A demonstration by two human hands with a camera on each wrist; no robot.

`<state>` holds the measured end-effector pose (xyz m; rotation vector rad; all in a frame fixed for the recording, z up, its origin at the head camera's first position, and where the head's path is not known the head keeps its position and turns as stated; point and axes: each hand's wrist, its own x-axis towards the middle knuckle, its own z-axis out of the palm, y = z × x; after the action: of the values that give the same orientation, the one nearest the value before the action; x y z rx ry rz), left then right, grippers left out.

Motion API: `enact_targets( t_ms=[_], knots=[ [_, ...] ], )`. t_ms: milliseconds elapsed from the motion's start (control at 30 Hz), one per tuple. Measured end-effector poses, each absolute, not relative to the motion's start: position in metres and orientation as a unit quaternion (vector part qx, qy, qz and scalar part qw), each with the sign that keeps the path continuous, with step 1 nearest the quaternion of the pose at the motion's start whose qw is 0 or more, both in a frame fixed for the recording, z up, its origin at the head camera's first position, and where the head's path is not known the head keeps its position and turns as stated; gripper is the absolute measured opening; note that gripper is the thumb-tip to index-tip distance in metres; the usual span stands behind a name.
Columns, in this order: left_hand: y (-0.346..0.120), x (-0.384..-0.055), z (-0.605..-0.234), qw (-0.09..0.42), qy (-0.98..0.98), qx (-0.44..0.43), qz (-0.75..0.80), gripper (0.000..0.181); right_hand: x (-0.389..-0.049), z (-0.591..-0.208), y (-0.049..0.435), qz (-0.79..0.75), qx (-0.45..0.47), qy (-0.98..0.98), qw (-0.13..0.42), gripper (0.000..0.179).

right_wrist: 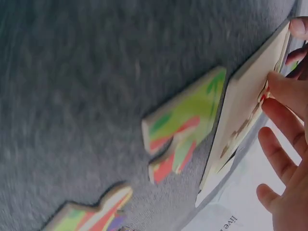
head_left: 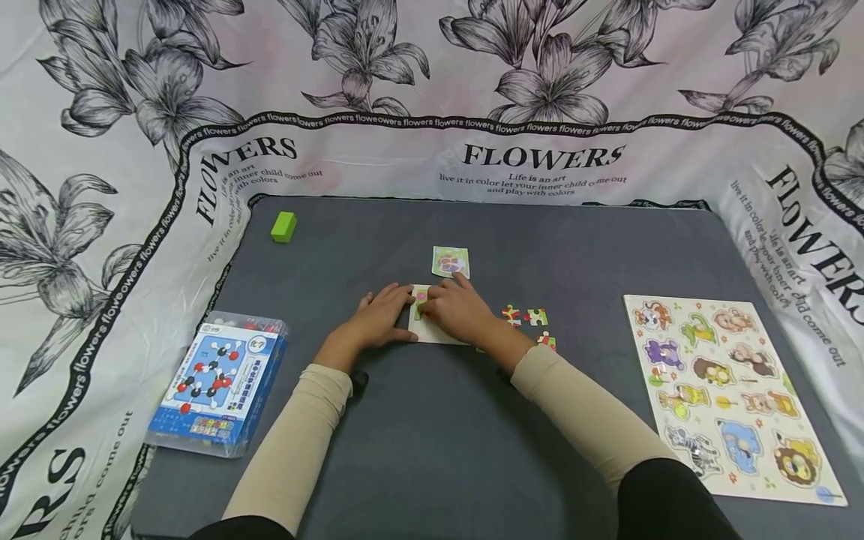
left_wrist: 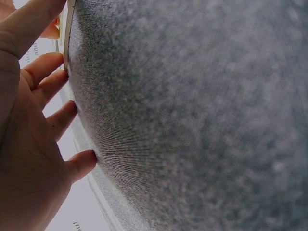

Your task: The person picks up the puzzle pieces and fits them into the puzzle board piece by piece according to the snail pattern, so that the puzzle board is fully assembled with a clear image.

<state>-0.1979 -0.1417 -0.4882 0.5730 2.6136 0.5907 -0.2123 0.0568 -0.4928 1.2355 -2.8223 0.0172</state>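
A small white puzzle board lies mid-table on the dark grey mat. My left hand rests flat beside it, its straight fingers on the mat touching the board's left edge. My right hand lies over the board, with fingertips pressing a green and pink piece onto it. A small picture card lies just beyond the board. Loose coloured pieces lie to the right of my right wrist, one close against the board's side.
A large animal peg puzzle lies at the right. A blue boxed molecule kit sits at the left edge and a green block at the far left corner. Flower-printed cloth surrounds the mat.
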Motion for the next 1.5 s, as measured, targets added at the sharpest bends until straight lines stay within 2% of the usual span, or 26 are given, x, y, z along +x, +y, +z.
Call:
enact_targets(
  t_ms=[267,700,833,1100,1300,1500],
  knots=[
    [-0.139,-0.199,-0.484,0.202,0.936,0.208,0.201,0.074,-0.214,-0.491,0.060,0.048,0.375,-0.926,0.013,0.023],
    [-0.142,-0.202,-0.486,0.190,0.941,0.208,0.190,0.076,-0.203,-0.484,0.051,-0.112,0.428,-0.893,0.082,0.023],
    [-0.140,-0.200,-0.486,0.197,0.937,0.206,0.203,0.076,-0.204,-0.488,0.055,-0.098,0.417,-0.900,0.075,0.023],
    [-0.137,-0.196,-0.485,0.201,0.935,0.205,0.207,0.074,-0.204,-0.495,0.060,-0.052,0.428,-0.895,0.117,0.021],
    [-0.138,-0.196,-0.486,0.196,0.939,0.200,0.198,0.072,-0.204,-0.496,0.057,-0.019,0.413,-0.905,0.099,0.021],
    [-0.138,-0.195,-0.488,0.196,0.939,0.201,0.200,0.072,-0.206,-0.491,0.068,0.038,0.410,-0.910,0.037,0.025]
  ],
)
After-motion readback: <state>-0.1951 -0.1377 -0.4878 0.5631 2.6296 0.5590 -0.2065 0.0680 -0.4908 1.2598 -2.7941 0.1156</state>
